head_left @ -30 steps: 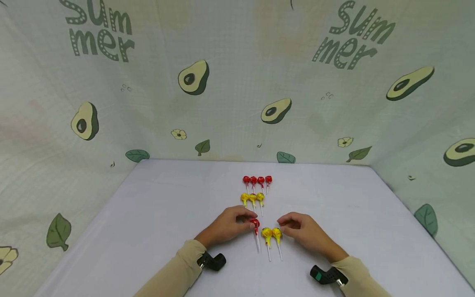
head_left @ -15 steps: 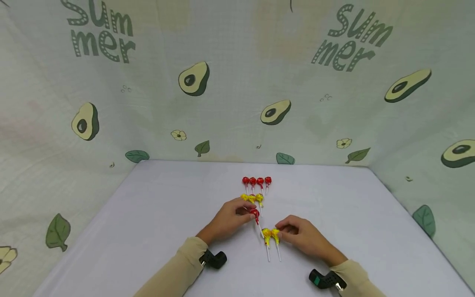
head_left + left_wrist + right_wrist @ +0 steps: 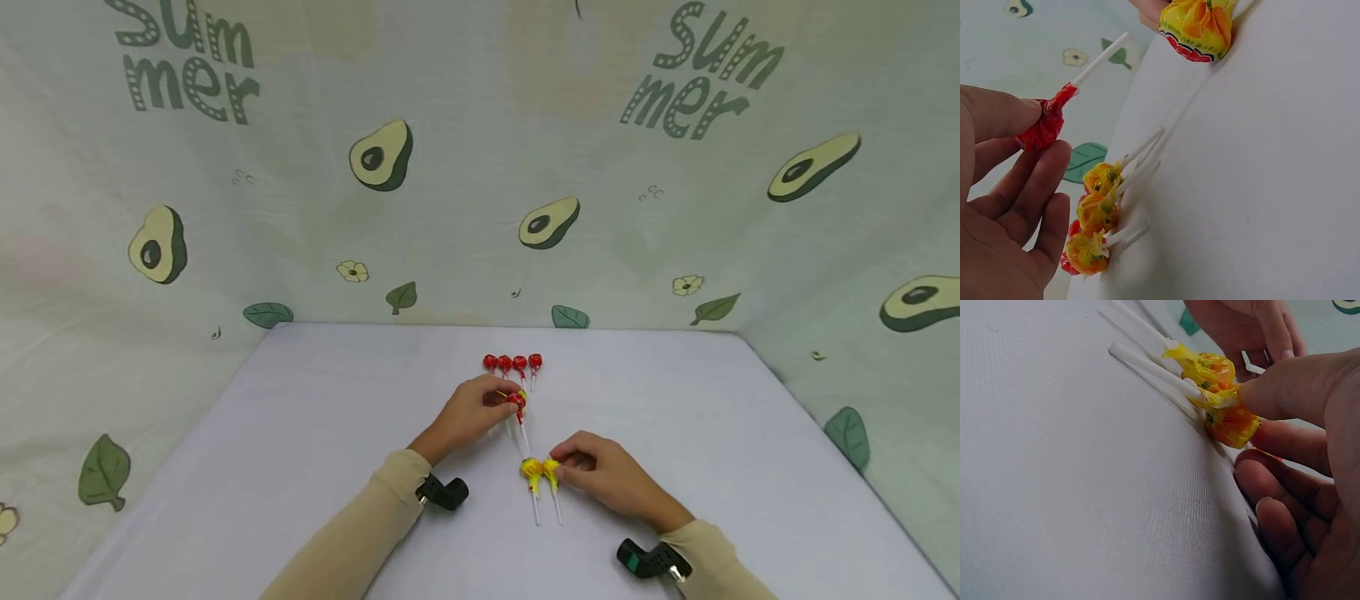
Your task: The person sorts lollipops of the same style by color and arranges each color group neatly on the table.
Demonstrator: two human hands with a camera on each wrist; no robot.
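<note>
My left hand (image 3: 467, 414) pinches a red-wrapped lollipop (image 3: 517, 402) by its head, between thumb and fingers. In the left wrist view this red lollipop (image 3: 1047, 122) is raised off the table, its white stick pointing away from the palm. Below it lie 3 yellow lollipops (image 3: 1099, 212) side by side, mostly covered by the left hand in the head view. My right hand (image 3: 613, 473) holds the head of a yellow lollipop (image 3: 1230, 422) between thumb and forefinger, low at the table. Touching or close beside it lies another yellow lollipop (image 3: 532, 470).
A row of several red lollipops (image 3: 505, 363) lies farther back, sticks toward me. Everything is on a white-covered table (image 3: 337, 400). Behind it hangs a cloth (image 3: 465, 167) printed with avocados and leaves. Each wrist carries a small black camera (image 3: 444, 492).
My left hand has lifted the red lollipop from beside the yellow pair and carried it away from me, over the yellow row. The right hand has closed in on the right-hand yellow lollipop.
</note>
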